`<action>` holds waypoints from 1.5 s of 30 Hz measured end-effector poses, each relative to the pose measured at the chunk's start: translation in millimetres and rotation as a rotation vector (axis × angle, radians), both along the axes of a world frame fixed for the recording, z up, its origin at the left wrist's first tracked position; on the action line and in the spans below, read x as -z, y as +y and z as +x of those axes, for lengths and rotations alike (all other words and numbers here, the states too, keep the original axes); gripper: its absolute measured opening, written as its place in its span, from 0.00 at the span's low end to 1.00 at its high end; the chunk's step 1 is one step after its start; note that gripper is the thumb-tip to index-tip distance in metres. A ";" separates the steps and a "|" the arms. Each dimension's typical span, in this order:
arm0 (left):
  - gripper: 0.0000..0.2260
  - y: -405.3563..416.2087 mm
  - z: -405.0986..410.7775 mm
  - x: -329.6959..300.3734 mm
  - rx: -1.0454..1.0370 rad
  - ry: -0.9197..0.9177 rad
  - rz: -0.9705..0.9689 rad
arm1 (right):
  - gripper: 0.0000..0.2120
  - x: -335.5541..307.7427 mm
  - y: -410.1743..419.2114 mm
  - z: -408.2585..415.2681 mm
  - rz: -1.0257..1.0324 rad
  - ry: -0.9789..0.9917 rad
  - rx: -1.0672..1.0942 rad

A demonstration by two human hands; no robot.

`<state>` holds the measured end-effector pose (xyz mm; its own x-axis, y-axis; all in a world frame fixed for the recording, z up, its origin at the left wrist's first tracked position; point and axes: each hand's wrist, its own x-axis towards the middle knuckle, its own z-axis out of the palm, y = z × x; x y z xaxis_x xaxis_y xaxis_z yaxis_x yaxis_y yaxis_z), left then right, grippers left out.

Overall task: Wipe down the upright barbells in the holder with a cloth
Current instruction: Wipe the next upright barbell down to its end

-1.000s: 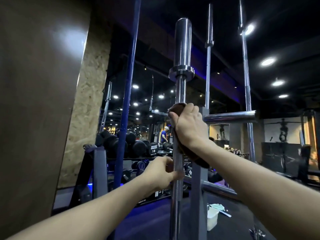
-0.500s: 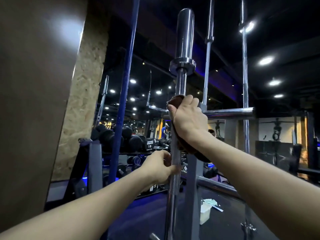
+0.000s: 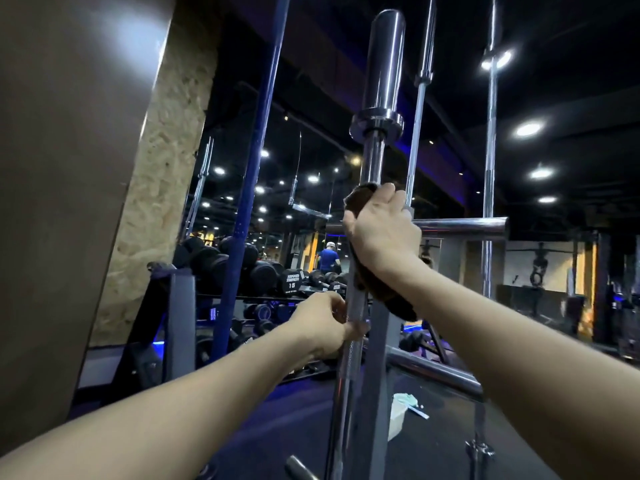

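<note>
Dim gym space with ceiling spotlights and a dumbbell rack [image 3: 277,282] lay behind the holder [image 3: 460,225]. The nearest upright barbell [image 3: 372,161] was gripped low by the left hand [image 3: 323,325], fingers curled round its shaft. A dark cloth [image 3: 360,199] was pressed around the shaft higher up by the right hand [image 3: 381,230], fingers wrapped closed on it. The bar could likely be tipped in the holder if pushed too hard. A white tub [image 3: 394,419] on the floor held something pale green.
</note>
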<state>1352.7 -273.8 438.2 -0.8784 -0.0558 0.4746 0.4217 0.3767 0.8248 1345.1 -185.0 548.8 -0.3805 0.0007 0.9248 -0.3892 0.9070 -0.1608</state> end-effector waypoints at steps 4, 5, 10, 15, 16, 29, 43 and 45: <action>0.10 0.8 2.7 -2.0 -0.027 -0.021 -0.029 | 0.25 -38.7 -1.8 -1.3 -0.009 -0.016 0.009; 0.10 0.4 3.2 -2.2 -0.023 -0.024 -0.024 | 0.24 -50.6 -3.8 -2.3 -0.036 -0.016 -0.007; 0.10 0.3 5.0 -4.0 0.023 -0.069 0.028 | 0.23 -54.7 -12.8 -9.3 -0.132 0.037 0.014; 0.10 1.2 9.6 -6.8 0.003 -0.072 -0.014 | 0.19 -16.2 -14.1 -12.1 -0.025 0.128 0.144; 0.09 0.9 10.1 -7.4 -0.006 -0.067 -0.024 | 0.19 -19.1 -13.8 -10.6 -0.012 0.115 0.152; 0.12 -0.4 8.4 -4.1 0.010 -0.040 -0.037 | 0.15 -30.6 -18.1 -11.4 -0.138 0.117 0.050; 0.12 -1.1 14.4 -6.8 0.063 -0.064 -0.003 | 0.18 -54.4 -21.9 -9.0 -0.242 0.051 -0.040; 0.12 -0.4 15.8 -7.1 0.053 -0.067 -0.019 | 0.18 -25.7 -20.2 -10.1 -0.182 0.068 -0.019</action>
